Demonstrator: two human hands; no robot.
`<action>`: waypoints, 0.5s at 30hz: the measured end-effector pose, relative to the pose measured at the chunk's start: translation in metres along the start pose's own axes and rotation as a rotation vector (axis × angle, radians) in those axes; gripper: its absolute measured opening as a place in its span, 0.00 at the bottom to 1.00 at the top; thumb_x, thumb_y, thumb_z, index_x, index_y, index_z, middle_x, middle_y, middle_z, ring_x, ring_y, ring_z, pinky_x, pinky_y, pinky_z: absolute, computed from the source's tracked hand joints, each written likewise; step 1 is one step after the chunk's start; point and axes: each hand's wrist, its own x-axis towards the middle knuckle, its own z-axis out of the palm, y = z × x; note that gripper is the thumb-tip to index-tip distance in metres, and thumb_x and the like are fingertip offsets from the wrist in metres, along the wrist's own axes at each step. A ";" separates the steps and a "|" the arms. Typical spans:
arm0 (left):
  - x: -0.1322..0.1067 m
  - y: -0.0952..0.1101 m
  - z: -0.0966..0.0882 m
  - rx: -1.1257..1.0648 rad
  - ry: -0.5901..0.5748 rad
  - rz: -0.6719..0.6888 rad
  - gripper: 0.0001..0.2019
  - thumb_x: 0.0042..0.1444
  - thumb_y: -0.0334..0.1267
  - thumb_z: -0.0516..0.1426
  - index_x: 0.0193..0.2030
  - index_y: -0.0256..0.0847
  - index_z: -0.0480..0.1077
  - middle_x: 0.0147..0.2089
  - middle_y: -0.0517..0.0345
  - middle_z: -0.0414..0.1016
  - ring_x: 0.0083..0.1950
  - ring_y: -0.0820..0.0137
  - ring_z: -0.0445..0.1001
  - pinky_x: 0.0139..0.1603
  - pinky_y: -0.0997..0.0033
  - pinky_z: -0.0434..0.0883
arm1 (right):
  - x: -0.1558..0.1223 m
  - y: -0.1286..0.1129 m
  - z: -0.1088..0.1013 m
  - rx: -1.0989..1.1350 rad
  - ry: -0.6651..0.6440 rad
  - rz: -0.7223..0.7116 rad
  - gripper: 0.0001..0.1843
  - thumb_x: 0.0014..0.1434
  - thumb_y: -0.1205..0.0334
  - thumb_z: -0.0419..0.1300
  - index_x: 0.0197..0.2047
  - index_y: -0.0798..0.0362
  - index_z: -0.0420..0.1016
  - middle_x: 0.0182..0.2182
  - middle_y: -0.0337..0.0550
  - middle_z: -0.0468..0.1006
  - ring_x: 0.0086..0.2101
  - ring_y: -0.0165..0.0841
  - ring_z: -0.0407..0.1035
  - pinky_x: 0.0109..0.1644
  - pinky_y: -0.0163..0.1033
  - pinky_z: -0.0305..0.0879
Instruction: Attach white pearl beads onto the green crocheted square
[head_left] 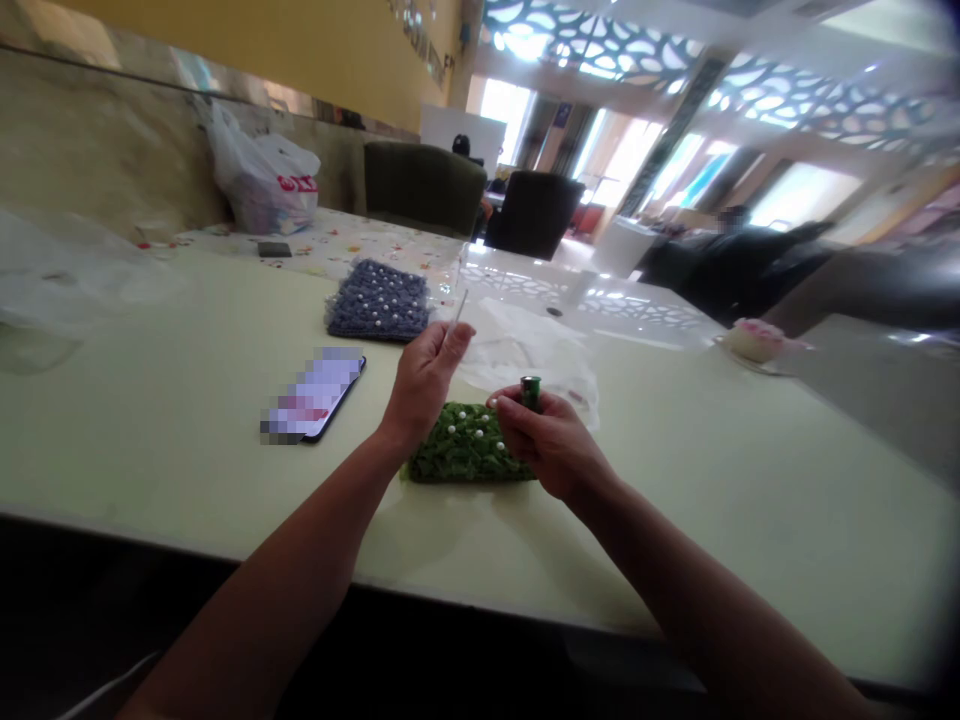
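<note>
Gripping a thin rod in left fingers, perhaps leaving its tip free; grasping a green cylinder upright in right fingers, with the green beaded piece seemingly just below, likely for reach.

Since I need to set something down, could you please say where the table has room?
Bare: between the right hand and pink flowers; between the phone and clear plastic. Crowded: around the green beaded piece, white sheet and navy beaded piece.
</note>
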 end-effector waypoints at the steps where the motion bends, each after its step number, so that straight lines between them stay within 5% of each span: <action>1: -0.001 0.002 0.001 -0.010 -0.068 -0.012 0.12 0.59 0.48 0.57 0.40 0.41 0.74 0.24 0.64 0.56 0.24 0.76 0.54 0.24 0.75 0.57 | 0.000 -0.003 0.000 0.108 0.006 0.033 0.16 0.49 0.53 0.70 0.33 0.54 0.71 0.16 0.27 0.54 0.16 0.21 0.44 0.19 0.31 0.38; 7: -0.011 0.007 0.010 -0.041 -0.323 -0.066 0.10 0.54 0.43 0.62 0.38 0.39 0.75 0.24 0.66 0.53 0.26 0.77 0.54 0.27 0.75 0.56 | 0.002 -0.009 -0.003 0.400 0.036 0.050 0.19 0.44 0.56 0.73 0.33 0.54 0.70 0.18 0.27 0.57 0.16 0.18 0.44 0.18 0.28 0.36; 15: -0.015 0.002 0.015 0.045 -0.333 0.015 0.08 0.56 0.40 0.61 0.39 0.37 0.75 0.24 0.67 0.53 0.26 0.78 0.53 0.27 0.76 0.56 | 0.002 -0.003 -0.005 0.411 0.040 0.018 0.20 0.45 0.55 0.73 0.31 0.55 0.68 0.17 0.28 0.55 0.16 0.18 0.45 0.18 0.28 0.37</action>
